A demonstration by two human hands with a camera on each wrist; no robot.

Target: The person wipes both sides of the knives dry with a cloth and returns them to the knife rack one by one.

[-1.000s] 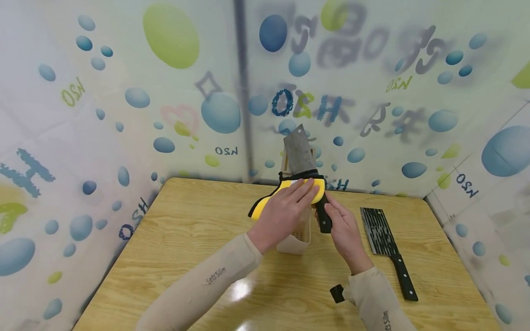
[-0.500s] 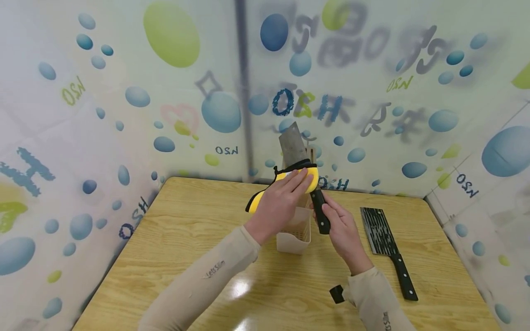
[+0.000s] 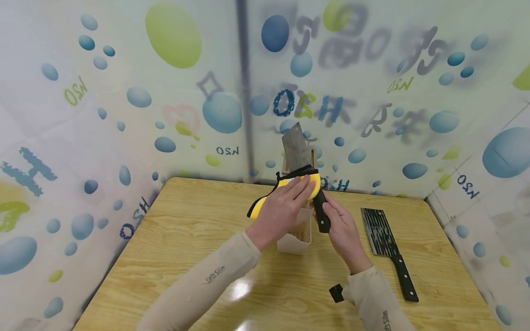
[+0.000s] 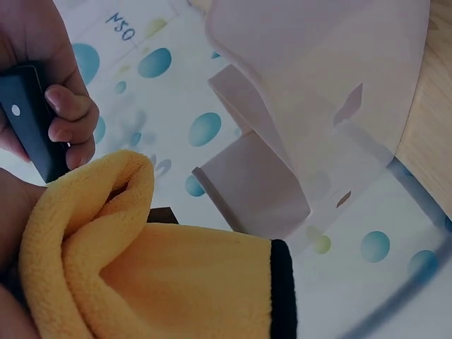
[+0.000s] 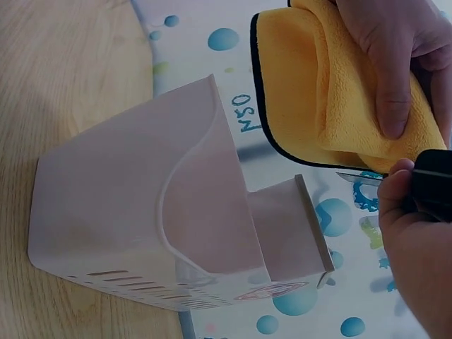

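My right hand [image 3: 341, 230] grips the black handle of a cleaver [image 3: 296, 147], whose grey blade points up and away from me. Over the lower blade lies a yellow cloth [image 3: 314, 186] with black edging, folded around the metal. My left hand [image 3: 283, 211] holds that cloth against the blade, fingers on top; in the right wrist view its thumb [image 5: 393, 106] presses the cloth from the other side. Cloth and hand hide the part of the blade near the handle. Behind and below the hands stands a pale plastic holder [image 3: 291, 243] with slots, partly covered.
A second cleaver [image 3: 378, 232] with a dark streaked blade lies on the wooden table [image 3: 198, 216] to the right, handle toward me. Patterned sheeting [image 3: 356, 59] rises around the table's back and sides. A small black piece [image 3: 337, 293] sticks out at the right sleeve.
The left hand and cloth moved up and slightly left, then came partway back down. The held cleaver swung a little left and partly returned. The right hand stays nearly still.
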